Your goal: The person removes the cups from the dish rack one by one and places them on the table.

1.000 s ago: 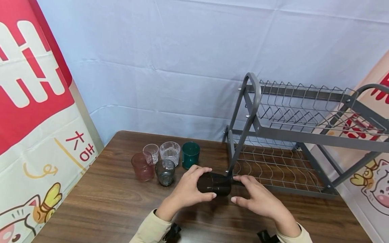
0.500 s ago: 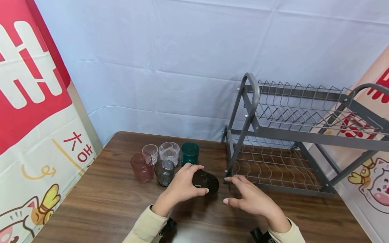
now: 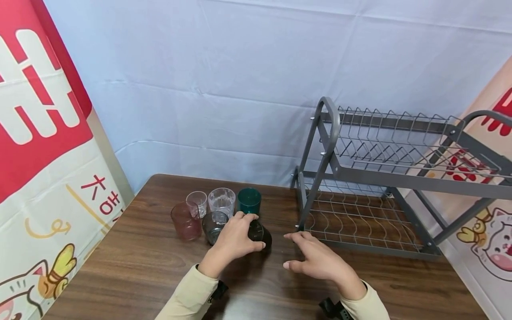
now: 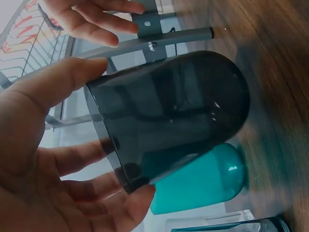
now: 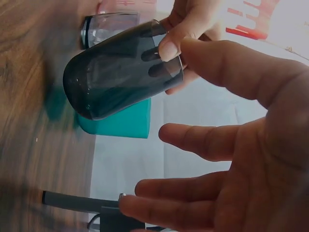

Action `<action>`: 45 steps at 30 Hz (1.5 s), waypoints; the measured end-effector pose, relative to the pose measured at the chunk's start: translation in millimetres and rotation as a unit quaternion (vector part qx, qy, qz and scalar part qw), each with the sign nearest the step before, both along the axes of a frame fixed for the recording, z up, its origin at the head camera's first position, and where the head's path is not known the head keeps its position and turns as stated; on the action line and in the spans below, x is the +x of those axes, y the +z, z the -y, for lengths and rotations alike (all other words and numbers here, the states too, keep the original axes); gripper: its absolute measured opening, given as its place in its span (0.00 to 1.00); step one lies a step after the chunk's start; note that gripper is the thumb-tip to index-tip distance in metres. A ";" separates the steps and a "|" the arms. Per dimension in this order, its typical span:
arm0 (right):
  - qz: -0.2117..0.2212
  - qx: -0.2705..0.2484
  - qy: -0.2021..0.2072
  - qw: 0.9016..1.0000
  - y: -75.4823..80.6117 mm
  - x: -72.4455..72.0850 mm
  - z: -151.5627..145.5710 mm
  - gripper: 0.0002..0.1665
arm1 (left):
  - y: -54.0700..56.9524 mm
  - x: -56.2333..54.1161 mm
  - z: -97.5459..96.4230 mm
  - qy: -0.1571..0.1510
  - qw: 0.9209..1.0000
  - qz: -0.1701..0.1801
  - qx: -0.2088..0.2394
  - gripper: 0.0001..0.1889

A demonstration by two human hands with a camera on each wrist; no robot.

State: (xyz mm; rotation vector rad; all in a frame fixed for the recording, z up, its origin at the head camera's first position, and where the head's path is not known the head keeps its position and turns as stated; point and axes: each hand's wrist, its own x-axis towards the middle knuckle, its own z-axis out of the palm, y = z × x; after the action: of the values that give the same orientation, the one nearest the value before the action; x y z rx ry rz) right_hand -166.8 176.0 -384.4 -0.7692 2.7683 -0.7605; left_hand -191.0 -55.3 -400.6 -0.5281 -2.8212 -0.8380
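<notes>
A dark smoked-glass tumbler (image 3: 266,239) is in my left hand (image 3: 234,240). Thumb and fingers grip it around the rim, and it leans, with its rounded base (image 4: 227,92) close over the table. My right hand (image 3: 318,258) is held out to the right of the tumbler, fingers spread and apart from it, as the right wrist view also shows. Just behind the tumbler stands a teal glass (image 3: 250,200). Left of it are a clear glass (image 3: 222,200), a smaller clear glass (image 3: 197,202), a reddish glass (image 3: 186,222) and a grey glass (image 3: 211,224), partly covered by my left hand.
A grey two-tier metal dish rack (image 3: 372,173) stands on the right side of the wooden table (image 3: 152,275), its near left leg just behind my right hand. A pale cloth (image 3: 200,89) hangs behind the table, with printed banners at both sides.
My left hand has carried the dark tumbler leftward, toward the other glasses, tipping it from lying nearly flat to more upright. My right hand has moved left too, away from the tumbler's end.
</notes>
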 end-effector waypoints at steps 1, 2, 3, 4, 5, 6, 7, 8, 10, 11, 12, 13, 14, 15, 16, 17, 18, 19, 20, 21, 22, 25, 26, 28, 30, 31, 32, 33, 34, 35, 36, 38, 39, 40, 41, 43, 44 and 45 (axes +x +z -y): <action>-0.001 0.005 -0.001 1.000 -0.1 -0.1 1.0 0.37 | 0.2 -0.5 -0.4 0.003 1.000 -0.005 -0.007 0.34; -0.002 0.012 -0.003 1.000 -0.2 -0.2 2.1 0.37 | 0.3 -1.0 -0.8 0.005 1.000 -0.010 -0.013 0.34; -0.004 0.018 -0.004 1.000 -0.3 -0.4 3.2 0.36 | 0.2 -1.7 -1.3 0.008 1.000 -0.014 -0.020 0.34; -0.007 0.026 -0.006 1.000 -0.5 -0.6 4.3 0.36 | 0.7 -2.1 -1.9 0.012 1.000 -0.013 -0.026 0.34; -0.008 0.033 -0.009 0.999 -0.5 -0.8 5.4 0.36 | 0.4 -2.8 -2.3 0.015 0.999 -0.012 -0.031 0.34; -0.009 0.039 -0.012 0.999 -0.7 -1.0 6.4 0.35 | 0.9 -3.4 -2.9 0.018 0.999 -0.010 -0.036 0.34; -0.008 0.046 -0.016 0.999 -0.8 -1.3 7.5 0.35 | 0.0 -4.9 -3.2 0.021 0.999 -0.003 -0.038 0.34; -0.009 0.052 -0.020 0.998 -1.1 -1.6 8.7 0.35 | -0.8 -6.3 -3.3 0.022 0.999 -0.001 -0.043 0.34; -0.007 0.061 -0.026 0.998 -1.2 -2.1 11.0 0.34 | -1.3 -8.5 -3.1 0.025 0.999 0.001 -0.049 0.35; -0.005 0.064 -0.028 0.998 -1.1 -2.2 12.0 0.34 | -1.4 -9.5 -2.8 0.026 0.998 0.001 -0.052 0.35; -0.004 0.067 -0.028 0.997 -1.0 -2.4 12.8 0.34 | -1.2 -10.5 -2.6 0.028 0.998 0.001 -0.055 0.35; -0.002 0.068 -0.027 0.997 -0.6 -2.4 13.7 0.34 | -1.2 -11.5 -2.5 0.029 0.998 -0.001 -0.055 0.35; -0.002 0.069 -0.024 0.997 -0.3 -2.5 14.4 0.34 | -0.5 -12.4 -2.4 0.030 0.998 -0.001 -0.056 0.35; -0.002 0.071 -0.021 0.997 0.0 -2.7 14.9 0.34 | 0.3 -13.0 -2.6 0.032 0.998 -0.001 -0.056 0.35; -0.001 0.072 -0.019 0.997 0.4 -3.0 15.5 0.34 | 1.0 -13.9 -2.7 0.034 0.998 0.001 -0.057 0.35; -0.002 0.074 -0.015 0.997 0.6 -3.3 15.9 0.34 | 1.5 -15.0 -3.0 0.037 0.998 0.003 -0.059 0.35; -0.002 0.074 -0.012 0.997 0.9 -3.6 16.4 0.34 | 1.9 -16.1 -3.3 0.039 0.997 0.006 -0.060 0.35; -0.003 0.074 -0.009 0.997 1.0 -4.1 17.0 0.34 | 2.3 -17.1 -3.7 0.042 0.997 0.008 -0.062 0.35; -0.003 0.074 -0.007 0.997 0.7 -4.7 17.6 0.34 | 2.7 -18.0 -3.9 0.045 0.997 0.010 -0.065 0.36; -0.002 0.074 -0.005 0.997 0.3 -5.4 18.2 0.34 | 3.1 -18.8 -4.3 0.047 0.997 0.011 -0.067 0.36; -0.002 0.073 -0.004 0.997 -0.4 -6.2 18.9 0.33 | 3.0 -19.6 -4.6 0.049 0.996 0.011 -0.071 0.36; -0.004 0.072 0.002 0.997 -3.5 -8.2 21.4 0.33 | 2.9 -21.5 -5.7 0.054 0.995 0.009 -0.088 0.37; -0.004 0.072 0.003 0.997 -4.7 -8.7 22.4 0.32 | 2.7 -22.1 -6.0 0.055 0.994 0.009 -0.094 0.37; -0.008 0.075 0.005 0.997 -7.2 -9.5 24.5 0.32 | 2.5 -23.2 -6.3 0.058 0.992 0.009 -0.109 0.37; -0.011 0.077 0.005 0.997 -9.5 -10.1 26.6 0.32 | 2.5 -24.5 -6.2 0.062 0.991 0.008 -0.121 0.37; -0.012 0.079 0.004 0.997 -10.3 -10.4 27.9 0.32 | 2.8 -25.1 -6.0 0.064 0.990 0.008 -0.125 0.37; -0.013 0.080 0.003 0.997 -11.1 -10.8 29.2 0.32 | 2.9 -25.7 -5.5 0.066 0.989 0.007 -0.129 0.37; -0.016 0.082 0.002 0.996 -11.7 -11.1 30.4 0.32 | 3.1 -26.2 -5.1 0.068 0.989 0.007 -0.131 0.36; -0.018 0.084 0.002 0.996 -12.6 -11.5 31.5 0.32 | 3.2 -26.7 -4.7 0.070 0.989 0.007 -0.132 0.36; -0.022 0.087 0.003 0.996 -13.2 -11.8 32.6 0.33 | 3.2 -27.0 -4.3 0.072 0.989 0.006 -0.132 0.36; -0.024 0.090 0.003 0.996 -14.1 -12.1 33.7 0.33 | 3.1 -27.2 -4.0 0.073 0.988 0.006 -0.133 0.36; -0.027 0.095 0.007 0.995 -15.6 -12.4 35.7 0.33 | 2.6 -27.6 -3.5 0.075 0.988 0.007 -0.132 0.36; -0.029 0.099 0.009 0.995 -16.4 -12.4 36.5 0.34 | 2.4 -27.7 -3.3 0.077 0.988 0.008 -0.132 0.37; -0.028 0.100 0.011 0.995 -17.0 -12.4 37.4 0.34 | 2.2 -27.8 -3.2 0.078 0.988 0.008 -0.131 0.37; -0.028 0.102 0.012 0.994 -17.3 -12.1 38.1 0.34 | 2.1 -27.8 -3.1 0.078 0.988 0.009 -0.130 0.37; -0.023 0.103 0.014 0.994 -17.5 -11.4 39.2 0.34 | 2.1 -28.1 -2.9 0.078 0.989 0.010 -0.127 0.37; -0.021 0.104 0.014 0.994 -17.4 -11.1 39.6 0.34 | 2.4 -28.2 -2.6 0.077 0.989 0.011 -0.126 0.38; -0.018 0.104 0.015 0.994 -17.0 -10.7 40.0 0.34 | 2.8 -28.2 -2.4 0.077 0.989 0.012 -0.123 0.38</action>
State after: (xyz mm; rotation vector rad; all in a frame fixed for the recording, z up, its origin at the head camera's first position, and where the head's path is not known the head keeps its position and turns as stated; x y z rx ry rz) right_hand -177.5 136.0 -401.4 -0.7865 2.8025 -0.4461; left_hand -219.3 -52.9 -397.8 -0.3248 -2.9596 -0.4737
